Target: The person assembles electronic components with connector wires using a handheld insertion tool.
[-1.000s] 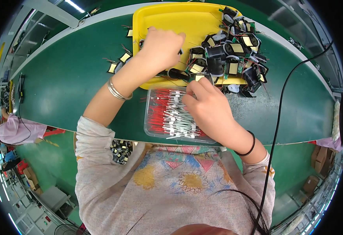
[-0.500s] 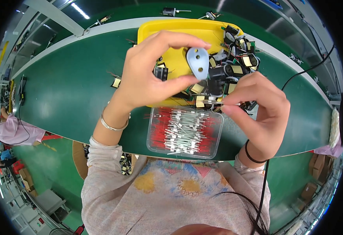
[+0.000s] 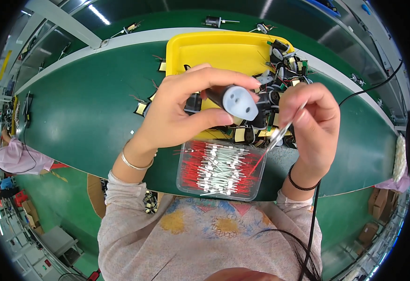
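A black cylindrical piece with a pale, rounded end plate sits between the thumb and fingers of the left hand, which is clamped around its sides. This grip seems chosen to leave the plate and its small holes uncovered, tilted up toward the wearer. Just to the right of it, the right hand pinches a thin red-and-white lead between thumb and fingertips; the lead slants down and left, partly blurred, and does not touch the piece. Holding it near one end appears to keep the red tip free.

Below and between both hands is a clear box of leads, probably placed nearest the body for easy picking. Beyond the hands lies a yellow tray, with a heap of black parts behind the right hand. Left of the left hand, a few wired parts rest on the green surface.
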The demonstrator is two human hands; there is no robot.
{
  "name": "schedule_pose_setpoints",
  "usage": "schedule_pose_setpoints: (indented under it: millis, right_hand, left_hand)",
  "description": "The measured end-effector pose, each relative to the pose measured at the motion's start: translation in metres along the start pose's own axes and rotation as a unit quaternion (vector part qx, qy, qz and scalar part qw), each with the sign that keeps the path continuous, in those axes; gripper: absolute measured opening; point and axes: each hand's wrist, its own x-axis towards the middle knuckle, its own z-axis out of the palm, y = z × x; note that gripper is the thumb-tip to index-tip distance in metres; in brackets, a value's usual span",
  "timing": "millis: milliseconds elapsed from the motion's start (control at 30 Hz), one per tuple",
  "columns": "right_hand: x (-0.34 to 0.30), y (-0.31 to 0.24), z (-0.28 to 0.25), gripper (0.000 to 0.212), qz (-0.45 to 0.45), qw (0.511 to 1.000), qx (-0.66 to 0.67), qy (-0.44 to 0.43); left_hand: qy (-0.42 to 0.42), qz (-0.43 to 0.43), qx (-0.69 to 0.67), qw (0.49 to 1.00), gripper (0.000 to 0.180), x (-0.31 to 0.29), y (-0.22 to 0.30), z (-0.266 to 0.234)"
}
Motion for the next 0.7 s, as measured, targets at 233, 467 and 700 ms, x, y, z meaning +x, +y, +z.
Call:
schedule_pose_setpoints:
  millis: [233, 467, 700]
  right_hand:
    - [0.003, 0.004, 0.012, 0.018, -0.074, 0.969, -0.180, 0.152]
    - [0.001, 0.008, 0.013, 0.018, -0.119, 0.970, -0.170, 0.126]
    - [0.001, 0.008, 0.006, 0.021, -0.120, 0.976, -0.159, 0.083]
  left_hand:
    - [-0.040, -0.032, -0.072, 0.996, 0.037, -0.001, 0.003, -0.002]
    - [-0.150, 0.000, -0.035, 0.988, 0.030, -0.001, -0.007, 0.009]
    - [-0.157, -0.060, -0.159, 0.973, 0.030, 0.000, -0.011, 0.010]
